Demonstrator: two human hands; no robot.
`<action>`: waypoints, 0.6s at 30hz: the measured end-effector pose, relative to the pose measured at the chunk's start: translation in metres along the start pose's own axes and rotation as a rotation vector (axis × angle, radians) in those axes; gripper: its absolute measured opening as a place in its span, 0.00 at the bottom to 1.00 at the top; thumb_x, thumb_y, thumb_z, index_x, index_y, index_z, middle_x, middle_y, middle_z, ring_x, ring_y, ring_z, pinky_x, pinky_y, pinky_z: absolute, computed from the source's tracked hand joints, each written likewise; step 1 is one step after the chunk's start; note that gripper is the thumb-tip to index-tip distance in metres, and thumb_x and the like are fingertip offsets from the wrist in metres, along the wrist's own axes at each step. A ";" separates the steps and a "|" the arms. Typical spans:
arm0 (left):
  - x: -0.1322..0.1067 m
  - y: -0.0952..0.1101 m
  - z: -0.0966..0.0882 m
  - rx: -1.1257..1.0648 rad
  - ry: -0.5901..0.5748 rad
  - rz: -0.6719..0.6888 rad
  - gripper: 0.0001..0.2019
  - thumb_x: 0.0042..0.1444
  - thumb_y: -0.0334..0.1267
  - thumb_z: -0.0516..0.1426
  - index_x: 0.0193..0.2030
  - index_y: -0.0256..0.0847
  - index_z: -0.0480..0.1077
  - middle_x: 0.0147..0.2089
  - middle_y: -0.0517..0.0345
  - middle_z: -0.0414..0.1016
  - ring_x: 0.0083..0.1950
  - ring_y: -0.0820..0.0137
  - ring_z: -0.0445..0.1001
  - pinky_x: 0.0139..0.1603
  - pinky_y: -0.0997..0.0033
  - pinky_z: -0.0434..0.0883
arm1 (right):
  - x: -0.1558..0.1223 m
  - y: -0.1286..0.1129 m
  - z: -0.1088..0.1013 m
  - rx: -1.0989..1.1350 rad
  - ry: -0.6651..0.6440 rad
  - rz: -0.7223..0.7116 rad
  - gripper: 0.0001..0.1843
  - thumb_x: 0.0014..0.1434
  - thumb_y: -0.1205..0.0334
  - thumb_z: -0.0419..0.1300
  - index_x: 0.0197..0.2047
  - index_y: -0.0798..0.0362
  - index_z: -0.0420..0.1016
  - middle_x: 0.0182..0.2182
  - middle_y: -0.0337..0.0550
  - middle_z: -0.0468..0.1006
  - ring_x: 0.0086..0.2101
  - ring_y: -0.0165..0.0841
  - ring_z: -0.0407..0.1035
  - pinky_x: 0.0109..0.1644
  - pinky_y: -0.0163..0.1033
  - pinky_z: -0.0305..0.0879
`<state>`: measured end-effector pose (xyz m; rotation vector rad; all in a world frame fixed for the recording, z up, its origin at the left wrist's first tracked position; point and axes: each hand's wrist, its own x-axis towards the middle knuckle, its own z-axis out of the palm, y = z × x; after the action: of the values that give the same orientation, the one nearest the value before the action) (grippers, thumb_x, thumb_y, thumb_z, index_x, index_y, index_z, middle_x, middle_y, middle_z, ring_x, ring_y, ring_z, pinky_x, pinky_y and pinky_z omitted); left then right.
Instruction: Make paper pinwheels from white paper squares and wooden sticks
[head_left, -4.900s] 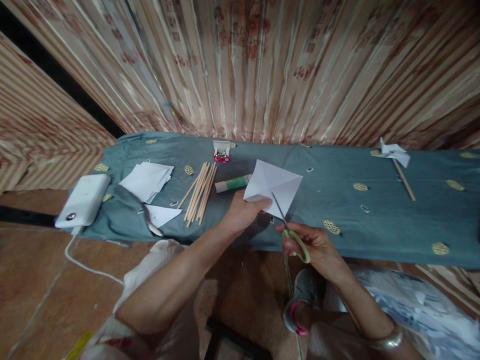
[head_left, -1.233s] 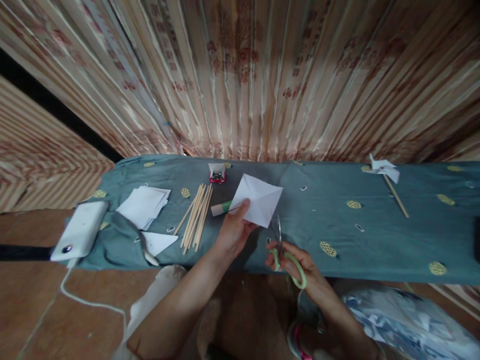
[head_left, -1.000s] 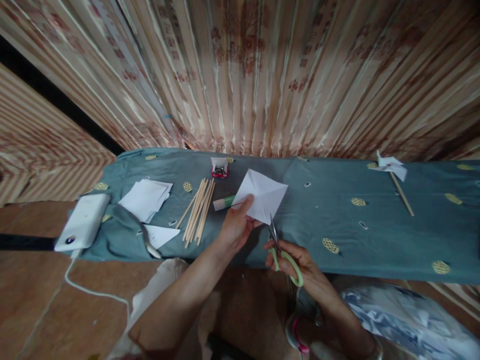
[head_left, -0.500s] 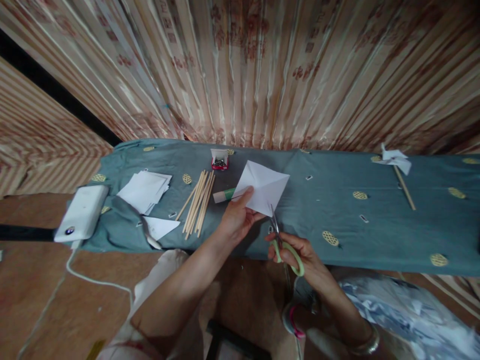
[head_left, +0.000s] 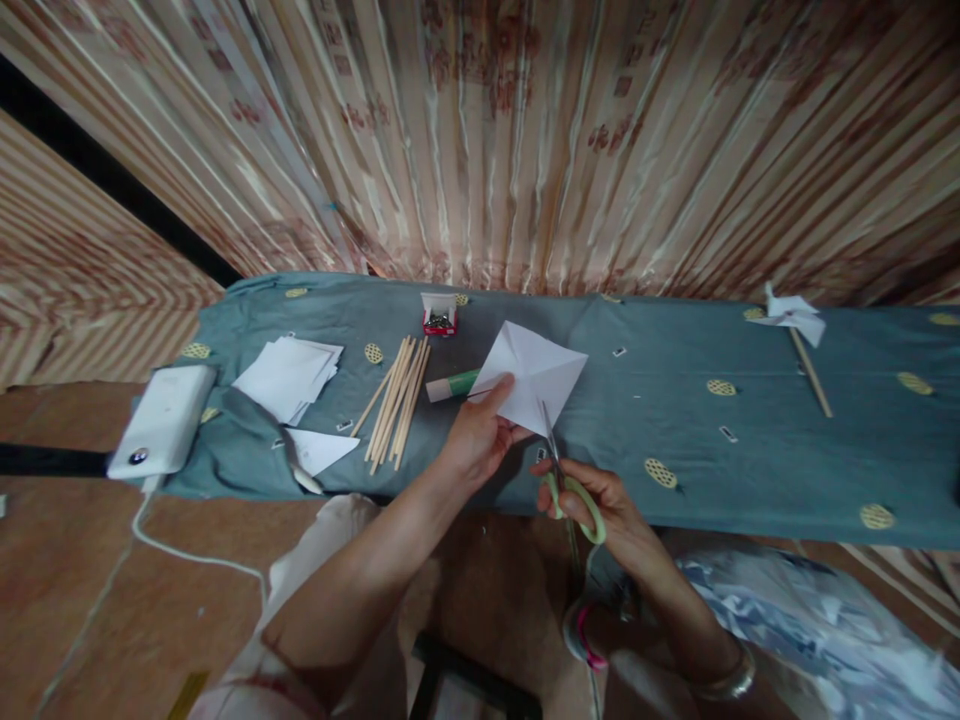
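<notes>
My left hand (head_left: 478, 436) pinches paper (head_left: 546, 367), my right hand (head_left: 611, 500) grips scissors (head_left: 553, 455); I seem mid-cut and should snip straight.

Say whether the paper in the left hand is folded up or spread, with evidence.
Spread: the white paper shows a broad four-cornered face with crease lines.

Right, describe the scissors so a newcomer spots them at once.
Find the long blue-green cloth. By its near edge, the right hand holds the scissors, blades at the white paper square that the left hand holds. Only they, of the things nearby, have pale green looped handles.
</notes>
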<state>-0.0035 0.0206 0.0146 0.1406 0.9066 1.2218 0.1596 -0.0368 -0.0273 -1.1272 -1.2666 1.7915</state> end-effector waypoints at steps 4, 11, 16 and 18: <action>0.001 0.000 -0.001 0.005 0.004 -0.007 0.03 0.57 0.31 0.59 0.37 0.34 0.73 0.31 0.56 0.79 0.29 0.72 0.77 0.36 0.71 0.75 | 0.001 0.000 0.000 -0.001 0.009 0.010 0.25 0.47 0.41 0.68 0.41 0.52 0.76 0.24 0.37 0.71 0.25 0.28 0.61 0.28 0.33 0.58; 0.000 0.000 0.000 0.016 0.019 -0.009 0.04 0.60 0.30 0.56 0.37 0.34 0.73 0.31 0.55 0.79 0.29 0.72 0.77 0.35 0.72 0.76 | 0.002 0.001 0.001 -0.014 -0.003 0.023 0.25 0.47 0.41 0.68 0.40 0.52 0.78 0.23 0.36 0.68 0.23 0.26 0.58 0.26 0.32 0.56; -0.001 0.001 0.000 0.030 0.040 -0.011 0.03 0.57 0.31 0.59 0.37 0.34 0.73 0.31 0.55 0.79 0.29 0.72 0.77 0.40 0.68 0.76 | 0.002 -0.001 0.001 0.003 0.002 0.037 0.26 0.46 0.41 0.69 0.40 0.53 0.78 0.21 0.35 0.67 0.23 0.25 0.57 0.25 0.32 0.55; -0.001 0.001 0.000 0.030 0.033 -0.006 0.03 0.57 0.31 0.60 0.37 0.34 0.73 0.31 0.55 0.79 0.30 0.72 0.77 0.41 0.68 0.76 | 0.002 -0.001 0.001 0.012 0.008 0.043 0.26 0.45 0.41 0.69 0.39 0.54 0.78 0.21 0.35 0.66 0.23 0.25 0.57 0.25 0.32 0.55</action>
<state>-0.0043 0.0204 0.0153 0.1417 0.9538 1.2082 0.1579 -0.0352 -0.0268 -1.1617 -1.2345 1.8217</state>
